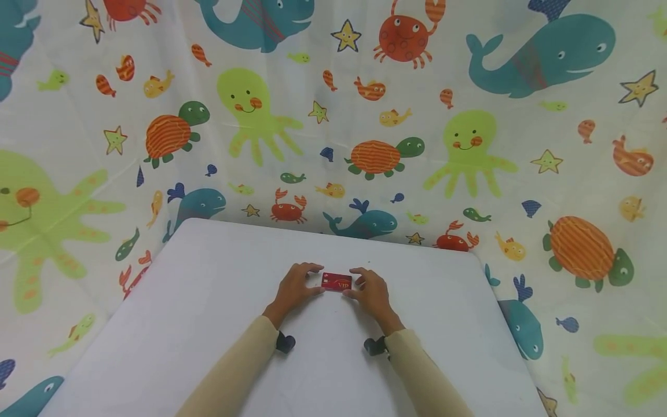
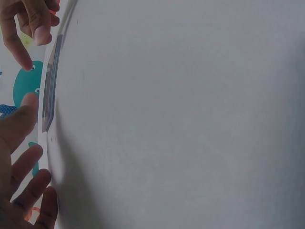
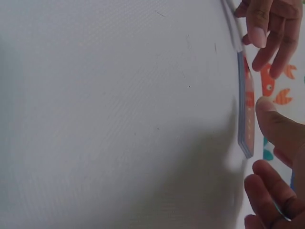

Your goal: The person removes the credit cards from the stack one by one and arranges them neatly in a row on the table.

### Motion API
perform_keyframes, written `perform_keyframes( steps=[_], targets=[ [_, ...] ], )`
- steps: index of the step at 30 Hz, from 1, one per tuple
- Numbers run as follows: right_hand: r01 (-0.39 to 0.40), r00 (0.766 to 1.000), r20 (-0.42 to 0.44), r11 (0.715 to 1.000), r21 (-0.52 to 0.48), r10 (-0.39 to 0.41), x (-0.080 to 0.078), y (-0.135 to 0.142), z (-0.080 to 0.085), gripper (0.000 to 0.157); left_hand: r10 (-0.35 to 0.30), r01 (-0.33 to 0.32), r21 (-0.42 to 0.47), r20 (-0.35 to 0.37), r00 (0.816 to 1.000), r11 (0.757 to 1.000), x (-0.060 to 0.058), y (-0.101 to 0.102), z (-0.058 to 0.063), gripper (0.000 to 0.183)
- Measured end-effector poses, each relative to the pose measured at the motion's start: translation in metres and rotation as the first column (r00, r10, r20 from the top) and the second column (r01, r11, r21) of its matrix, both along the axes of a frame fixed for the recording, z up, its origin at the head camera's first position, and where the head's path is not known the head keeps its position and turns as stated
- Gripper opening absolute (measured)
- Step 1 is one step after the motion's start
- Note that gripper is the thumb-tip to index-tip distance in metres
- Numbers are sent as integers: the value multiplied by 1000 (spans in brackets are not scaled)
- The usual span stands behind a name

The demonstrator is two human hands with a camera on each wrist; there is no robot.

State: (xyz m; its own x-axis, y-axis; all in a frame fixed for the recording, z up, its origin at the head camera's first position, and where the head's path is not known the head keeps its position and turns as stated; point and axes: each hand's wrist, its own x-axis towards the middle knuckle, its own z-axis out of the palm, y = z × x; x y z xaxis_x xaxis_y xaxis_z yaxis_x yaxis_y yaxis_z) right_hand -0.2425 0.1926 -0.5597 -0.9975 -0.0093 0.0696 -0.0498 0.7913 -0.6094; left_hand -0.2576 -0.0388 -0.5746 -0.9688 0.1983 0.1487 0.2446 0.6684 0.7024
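Note:
A small red card [image 1: 336, 282] with yellow "VIP" lettering lies flat on the white table. In the right wrist view its side shows several thin layers, like a stack of cards [image 3: 242, 107]. My left hand [image 1: 294, 289] is at the card's left end, thumb near the close corner and fingers curving toward the far one. Mirroring it, my right hand [image 1: 374, 292] is at the right end. Neither hand grips the stack; whether a fingertip brushes it I cannot tell. The left wrist view shows the stack [image 2: 50, 90] edge-on.
The white table [image 1: 219, 266] spreads around both arms. Its far edge meets a hanging cloth [image 1: 307, 127] printed with sea animals. Dark bands [image 1: 285, 343] sit at both wrists, below beige sleeves.

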Motion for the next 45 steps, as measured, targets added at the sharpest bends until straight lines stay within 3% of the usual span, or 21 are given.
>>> perform_keyframes(
  steps=[14,23,33,40,45],
  targets=[
    [-7,1000,26,1000,22,6,-7,-1,-6,53,-32,22,-106,-87,996,994,-9,8,-8,55],
    [-9,997,79,999,44,6,-11,-4,-2,49,-41,26,-157,-93,995,987,-12,11,-6,51],
    [-21,999,47,1000,22,20,-12,-5,-5,48,-33,22,-182,-59,998,983,-18,10,-12,52],
    [-53,999,4,998,15,53,-11,-8,0,49,-35,30,-130,-34,999,991,-10,7,3,55],
    [-74,997,-16,997,17,74,-8,-12,5,50,-35,25,-153,-69,997,988,-6,3,14,57]
  ],
)
